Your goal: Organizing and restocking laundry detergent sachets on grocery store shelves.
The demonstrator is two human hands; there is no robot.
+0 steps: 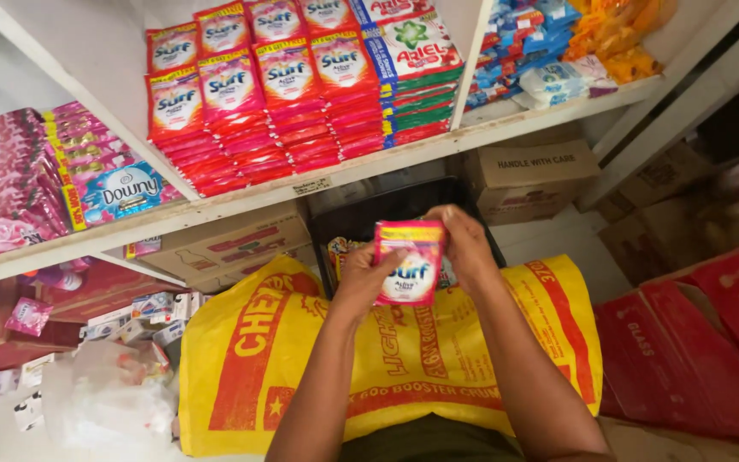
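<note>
Below the white shelf [215, 205] we see a pink-and-red sachet [410, 263], over a yellow sack [472, 342] with red lettering.

Pink-red sachet [410, 274] held upright, rows of red sachets [250, 103] on shelf above, yellow sack [301, 376] below

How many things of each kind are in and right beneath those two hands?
Pink plastic detergent sachet, held between left hand and right hand: 1
Yellow woven plastic sack with red print: 1
Black plastic crate: 1
Total: 3
</note>
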